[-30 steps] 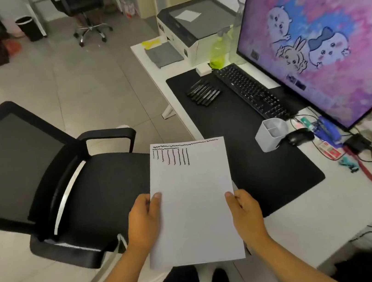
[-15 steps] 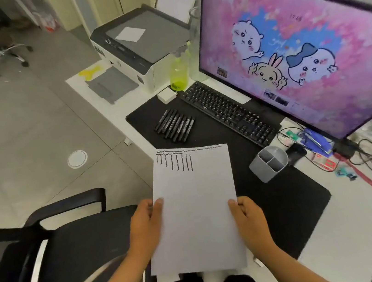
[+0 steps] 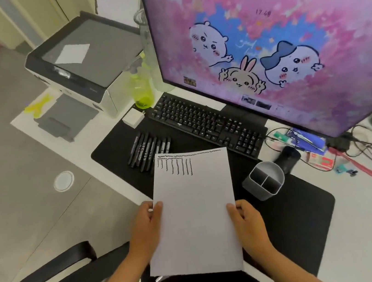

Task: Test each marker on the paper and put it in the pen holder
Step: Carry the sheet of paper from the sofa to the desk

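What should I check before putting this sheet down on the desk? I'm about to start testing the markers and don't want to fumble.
1. Paper held securely: ok. The left hand and right hand each have a grip on a side edge.
2. Landing spot: ok. Bare black desk mat shows right of the sheet.
3. Room to write: ok. Test strokes fill only the sheet's top strip.
4. Markers within reach: ok. They lie in a row on the mat left of the keyboard, partly under the sheet's top corner.
5. Pen holder ready: ok. It stands upright on the mat, compartments look empty.
6. Caps off: cannot tell.
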